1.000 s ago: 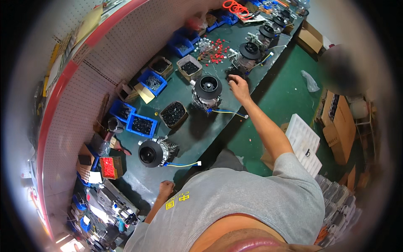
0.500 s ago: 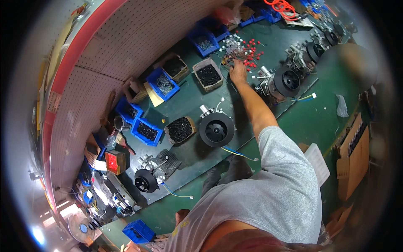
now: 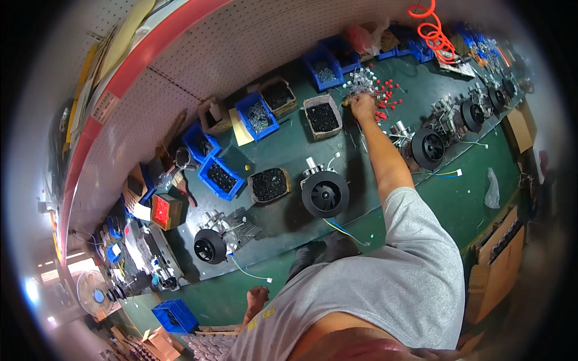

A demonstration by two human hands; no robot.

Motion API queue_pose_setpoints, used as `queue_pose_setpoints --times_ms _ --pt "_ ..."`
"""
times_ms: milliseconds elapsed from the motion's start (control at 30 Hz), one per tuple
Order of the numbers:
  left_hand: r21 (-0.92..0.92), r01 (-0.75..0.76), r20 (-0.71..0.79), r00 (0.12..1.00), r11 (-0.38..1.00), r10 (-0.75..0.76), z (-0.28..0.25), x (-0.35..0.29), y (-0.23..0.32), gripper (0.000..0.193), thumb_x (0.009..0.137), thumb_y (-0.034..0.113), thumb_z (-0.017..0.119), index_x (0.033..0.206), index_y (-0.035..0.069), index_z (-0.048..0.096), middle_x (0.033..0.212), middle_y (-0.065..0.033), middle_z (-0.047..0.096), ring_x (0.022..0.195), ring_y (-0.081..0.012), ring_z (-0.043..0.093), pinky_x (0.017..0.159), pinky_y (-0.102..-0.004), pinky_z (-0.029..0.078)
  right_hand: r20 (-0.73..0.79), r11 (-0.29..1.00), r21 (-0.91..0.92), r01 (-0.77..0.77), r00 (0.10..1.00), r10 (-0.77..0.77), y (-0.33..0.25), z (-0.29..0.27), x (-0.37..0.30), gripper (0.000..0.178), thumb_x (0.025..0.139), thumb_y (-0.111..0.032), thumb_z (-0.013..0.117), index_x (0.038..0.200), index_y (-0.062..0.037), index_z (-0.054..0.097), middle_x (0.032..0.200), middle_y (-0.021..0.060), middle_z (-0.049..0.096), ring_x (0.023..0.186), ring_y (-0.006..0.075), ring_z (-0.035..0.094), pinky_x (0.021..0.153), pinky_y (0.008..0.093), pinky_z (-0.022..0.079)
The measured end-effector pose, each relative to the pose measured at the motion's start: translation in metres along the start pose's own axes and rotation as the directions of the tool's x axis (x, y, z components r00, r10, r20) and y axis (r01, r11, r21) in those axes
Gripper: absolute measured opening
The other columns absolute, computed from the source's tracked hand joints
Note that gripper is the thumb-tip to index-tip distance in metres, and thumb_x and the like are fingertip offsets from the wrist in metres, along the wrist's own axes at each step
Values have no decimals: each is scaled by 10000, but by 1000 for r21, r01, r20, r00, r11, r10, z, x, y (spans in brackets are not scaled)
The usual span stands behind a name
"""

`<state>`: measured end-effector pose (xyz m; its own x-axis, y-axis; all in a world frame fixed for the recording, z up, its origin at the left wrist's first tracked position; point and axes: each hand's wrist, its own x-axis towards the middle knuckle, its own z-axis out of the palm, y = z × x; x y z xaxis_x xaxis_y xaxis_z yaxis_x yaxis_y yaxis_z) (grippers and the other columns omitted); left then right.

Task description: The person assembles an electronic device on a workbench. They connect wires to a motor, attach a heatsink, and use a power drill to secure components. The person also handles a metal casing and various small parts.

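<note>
My right hand (image 3: 363, 108) reaches across the bench to a pile of thin wired parts with red and white ends (image 3: 385, 99). Its fingers curl down at the pile's near left side; what they grip is hidden. Low by my body, beyond the bench's front edge, my left hand (image 3: 257, 296) hangs with its fingers curled in, and nothing shows in it. A metal unit with a round black fan wheel (image 3: 326, 194) stands on the bench in front of me, its blue and yellow wires trailing over the edge. Just left of my right hand sits a box of small black parts (image 3: 323, 117).
Another fan unit (image 3: 211, 246) lies to the left, and several more (image 3: 428, 148) line the right side. Blue bins (image 3: 257, 116) of small parts and a second box of black pieces (image 3: 269, 184) stand along the bench. A coiled orange hose (image 3: 435, 37) hangs at the back right.
The view has shifted, so the bench sits further right and lower in it. My right hand stays at the pile of wired parts. My left hand shows more fully.
</note>
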<state>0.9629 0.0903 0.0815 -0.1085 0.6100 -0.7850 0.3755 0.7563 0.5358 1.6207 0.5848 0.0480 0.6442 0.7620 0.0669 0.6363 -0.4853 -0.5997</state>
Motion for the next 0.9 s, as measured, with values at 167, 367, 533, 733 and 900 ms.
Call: queue_pose_setpoints --times_ms 167,367,533,733,900 --pt "219 -136 85 989 966 120 -11 21 -8 198 876 173 665 785 3 711 633 -42 618 550 -133 590 532 -295 503 -139 993 120 1 990 16 -26 -37 52 311 772 -306 670 778 -1 733 811 276 690 781 450 690 747 494 545" --pt "58 24 -64 998 998 -20 10 -1 11 191 877 161 650 800 -5 704 650 -37 611 549 -123 583 540 -285 517 -488 887 424 182 871 54 -110 -113 51 345 849 -335 574 926 -26 707 966 295 703 957 483 670 884 527 523" --pt "-45 -56 -61 997 997 53 13 8 -11 193 893 172 642 826 1 703 637 -24 598 525 -120 555 508 -281 485 -457 916 294 273 882 -116 -96 -118 76 271 881 -292 620 921 -45 725 943 229 731 929 423 696 865 491 531" --pt "36 -62 -56 996 997 64 15 -15 -1 252 919 208 673 776 1 684 610 -31 594 504 -114 544 492 -282 470 -230 745 605 283 957 -176 -108 -131 78 196 920 -220 673 907 -28 710 739 64 673 649 142 611 608 303 467" --pt "-113 -112 -289 954 987 75 13 -28 -60 287 944 192 648 728 2 659 594 -44 591 514 -113 547 490 -292 449 139 452 892 11 945 -297 -178 -165 -4 143 979 -214 657 982 -71 664 706 -17 588 533 58 463 462 217 348"
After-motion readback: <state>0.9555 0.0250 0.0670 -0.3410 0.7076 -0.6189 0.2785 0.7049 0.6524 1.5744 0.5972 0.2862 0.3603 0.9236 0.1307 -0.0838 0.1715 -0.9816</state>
